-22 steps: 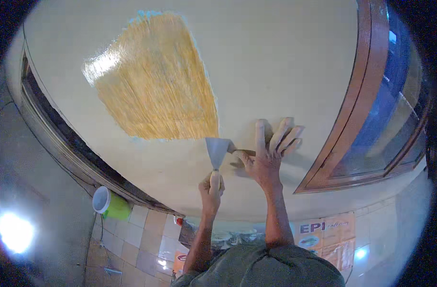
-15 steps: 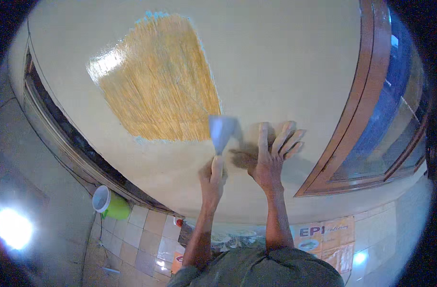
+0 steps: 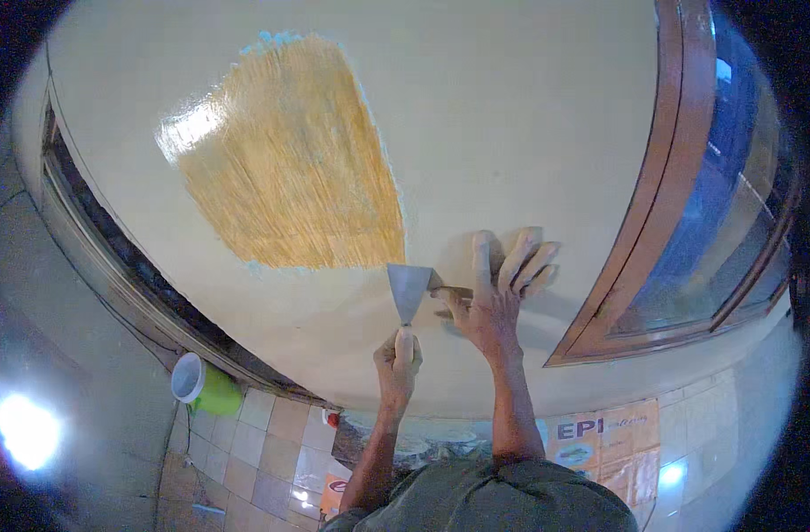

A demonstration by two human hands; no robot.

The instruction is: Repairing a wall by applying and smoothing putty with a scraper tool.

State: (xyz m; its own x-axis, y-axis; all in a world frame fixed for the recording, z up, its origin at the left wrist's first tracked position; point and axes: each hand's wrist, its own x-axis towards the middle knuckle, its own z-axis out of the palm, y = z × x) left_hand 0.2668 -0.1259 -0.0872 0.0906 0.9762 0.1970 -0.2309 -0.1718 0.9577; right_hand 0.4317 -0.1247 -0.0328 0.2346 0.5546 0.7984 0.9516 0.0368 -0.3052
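Note:
My left hand (image 3: pixel 397 364) is closed round the handle of a putty knife (image 3: pixel 410 287), thumb laid along it. The broad metal blade points up, its edge at the lower right corner of a glossy orange-brown patch (image 3: pixel 294 168) on the pale wall (image 3: pixel 511 106). Streaks run through this patch, and bits of light blue show along its rim. To the right of the blade, my right hand (image 3: pixel 494 306) rests against the wall with its fingers spread, holding nothing.
A brown wooden window frame (image 3: pixel 646 213) bounds the wall on the right. A green bucket (image 3: pixel 214 390) stands low on the left by a dark-edged opening (image 3: pixel 183 301). Below lie floor tiles (image 3: pixel 272 443) and an orange printed sheet (image 3: pixel 613 443).
My left hand has drawn the putty knife downward, from the patch's lower right edge to just below its corner. The right hand stays on the wall, its thumb moved slightly.

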